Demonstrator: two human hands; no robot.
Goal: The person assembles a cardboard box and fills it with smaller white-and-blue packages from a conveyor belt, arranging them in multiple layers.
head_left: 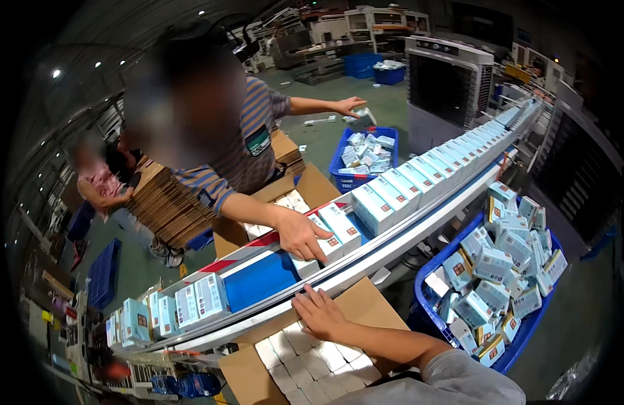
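A: State the right hand's position and condition.

B: The right hand (318,314) is extended, fingers slightly spread, with nothing seen in its grasp. It is at the upper edge of the open brown cardboard carton (374,302). The left hand is out of view.

A: Locate the nearest pale-blue-and-white rectangular box (306,268).

B: Mid-frame, on the blue conveyor belt (261,281), just above the right hand. The co-worker's hand (301,233) is nearer, touching it.

A: Long axis?

B: Partly hidden; the neighbouring pale-blue box (339,225) runs upper left to lower right, across the belt.
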